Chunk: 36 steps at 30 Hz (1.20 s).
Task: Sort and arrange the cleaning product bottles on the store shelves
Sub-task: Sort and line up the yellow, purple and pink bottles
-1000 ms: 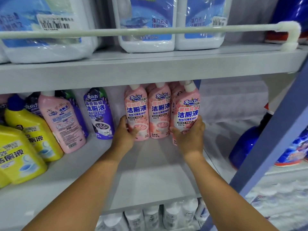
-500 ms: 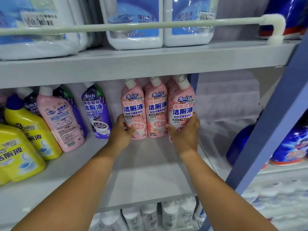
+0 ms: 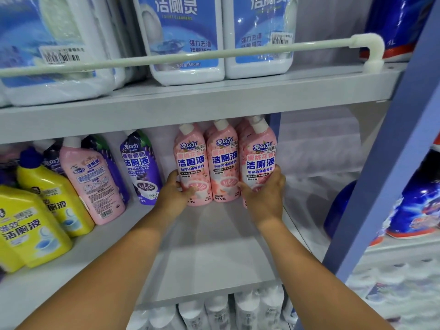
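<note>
**Both hands clamp the pink row from its two ends**

Curled round the lower body of the left pink plastic toilet-cleaner bottle (image 3: 190, 163), the left hand (image 3: 175, 194) grips it with the thumb across the front label. The right hand (image 3: 264, 194) does the same to the right pink plastic bottle (image 3: 259, 160), fingers wrapped round its outer side. A middle pink bottle (image 3: 223, 163) stands between them, touching both, so the three form a tight upright row with labels facing forward.

This group stands at the back right of the grey metal middle shelf (image 3: 214, 253), and more pink bottles appear to stand behind it. I judge this cluster nearly done; only squaring up seems left.

To the left the sorting looks unfinished. Nearest the front edge, yellow angled-neck plastic bottles (image 3: 35, 225) lean together. Behind them, one stray pink bottle (image 3: 92, 182) shows its back label and tilts among purple grape-print bottles (image 3: 140, 165). It probably belongs with the pink row.

Bare shelf lies between the hands and the front edge, giving room to slide bottles forward. A gap separates the purple bottle from the left hand. On the right, the blue slanted upright post (image 3: 385, 167) and a blue divider just behind the right pink bottle limit sideways movement. Overhead, the underside of the grey upper shelf (image 3: 166, 108) sits close above the white caps, so lifting room is slight. Farthest up, large white jugs with blue labels (image 3: 188, 36) stand behind a pale guard rail (image 3: 214, 55).
</note>
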{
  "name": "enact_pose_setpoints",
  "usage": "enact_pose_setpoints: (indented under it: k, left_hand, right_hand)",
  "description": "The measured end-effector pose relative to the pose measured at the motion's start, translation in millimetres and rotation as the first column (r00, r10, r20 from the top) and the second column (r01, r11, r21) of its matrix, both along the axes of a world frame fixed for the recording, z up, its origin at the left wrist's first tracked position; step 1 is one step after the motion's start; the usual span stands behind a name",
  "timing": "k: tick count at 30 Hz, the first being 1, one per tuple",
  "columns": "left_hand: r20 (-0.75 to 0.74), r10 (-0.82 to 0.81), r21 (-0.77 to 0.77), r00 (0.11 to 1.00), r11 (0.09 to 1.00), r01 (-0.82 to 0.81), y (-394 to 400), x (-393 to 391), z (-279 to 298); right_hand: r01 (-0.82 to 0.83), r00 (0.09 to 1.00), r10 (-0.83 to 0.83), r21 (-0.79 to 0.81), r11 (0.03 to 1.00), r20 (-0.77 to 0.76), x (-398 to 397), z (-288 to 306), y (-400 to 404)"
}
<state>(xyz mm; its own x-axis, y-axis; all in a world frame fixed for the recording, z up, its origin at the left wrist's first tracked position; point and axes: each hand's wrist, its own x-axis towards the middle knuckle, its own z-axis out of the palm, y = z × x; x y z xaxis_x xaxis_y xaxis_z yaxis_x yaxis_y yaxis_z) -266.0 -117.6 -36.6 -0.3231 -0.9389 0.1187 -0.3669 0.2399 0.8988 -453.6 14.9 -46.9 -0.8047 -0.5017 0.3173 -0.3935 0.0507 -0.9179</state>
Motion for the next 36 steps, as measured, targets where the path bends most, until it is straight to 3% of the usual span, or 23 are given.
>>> enact_pose_setpoints:
  k: [4,8,11,13,23,27,29,31,33,36]
  left_hand:
    - [-0.120,0.035,0.013,0.992,0.999,-0.033,1.3,-0.4,11.5]
    - [-0.236,0.048,0.142,0.970,0.990,-0.015,6.0,-12.0,33.0]
    - [-0.528,0.077,0.354,0.846,0.925,0.137,18.0,-22.7,41.1]
    - [-0.592,0.164,0.439,0.789,0.887,0.145,17.9,-25.2,40.3]
    - [-0.541,0.191,0.499,0.819,0.857,0.129,10.5,-14.7,44.8]
    - [-0.506,0.172,0.399,0.845,0.915,0.053,17.4,8.5,42.6]
    - [-0.475,0.192,0.306,0.859,0.951,-0.044,24.0,32.6,34.2]
    - [-0.427,0.225,0.188,0.876,0.969,-0.158,34.8,57.2,29.2]
    - [-0.370,0.318,0.108,0.873,0.948,-0.300,39.1,81.8,23.9]
    - [-0.330,0.466,0.140,0.821,0.884,-0.446,41.7,117.7,23.7]
  right_hand:
    - [-0.056,0.993,0.061,-0.061,0.997,0.097,-4.2,1.3,5.3]
    - [-0.096,0.872,0.256,-0.367,0.925,0.417,-12.4,19.3,13.0]
    - [-0.043,0.738,0.342,-0.465,0.884,0.582,-22.0,36.9,12.0]
    - [-0.062,0.688,0.372,-0.460,0.886,0.624,-27.4,42.5,7.3]
    - [-0.139,0.727,0.327,-0.336,0.931,0.604,-19.5,48.5,15.7]
    - [0.090,0.817,0.156,-0.389,0.917,0.555,4.0,41.6,36.0]
    - [0.131,0.906,0.060,-0.412,0.902,0.419,27.0,26.0,45.7]
    - [0.063,0.960,0.051,-0.389,0.919,0.277,54.4,13.3,46.7]
    - [-0.043,0.949,0.160,-0.391,0.919,0.273,85.1,8.4,37.6]
    - [-0.225,0.898,0.327,-0.329,0.917,0.296,133.2,3.5,14.7]
